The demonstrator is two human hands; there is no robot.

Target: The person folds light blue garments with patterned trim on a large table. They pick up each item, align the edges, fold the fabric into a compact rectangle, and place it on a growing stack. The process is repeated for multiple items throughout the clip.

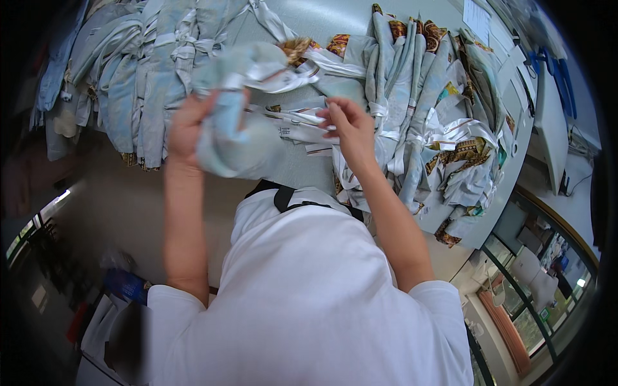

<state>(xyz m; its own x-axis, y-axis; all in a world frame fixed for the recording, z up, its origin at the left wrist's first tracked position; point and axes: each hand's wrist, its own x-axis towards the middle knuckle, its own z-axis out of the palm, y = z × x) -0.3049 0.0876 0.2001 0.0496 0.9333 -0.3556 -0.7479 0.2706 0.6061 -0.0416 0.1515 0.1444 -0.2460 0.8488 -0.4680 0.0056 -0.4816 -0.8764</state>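
Observation:
My left hand point(186, 128) grips a folded bundle of pale blue-grey fabric point(236, 149), raised over the near table edge and blurred. A white ribbon-like strip point(285, 79) with a thin brown line trails from the bundle's upper right. A tuft of brown and gold patterned fabric point(294, 49) shows at its far end. My right hand point(352, 130) hovers to the right of the bundle with its fingers bent and apart, nothing visible in them. Close to those fingertips lie flat white strips point(294, 118), one bearing a mark.
Tied bundles of pale blue fabric point(154, 87) lie along the left of the grey table point(309, 171). More bundles point(410, 91), some with brown-gold trim, cover the right side. Papers point(476, 17) and scissors point(515, 144) lie near the right edge. Blue-handled tools point(562, 82) stand beyond.

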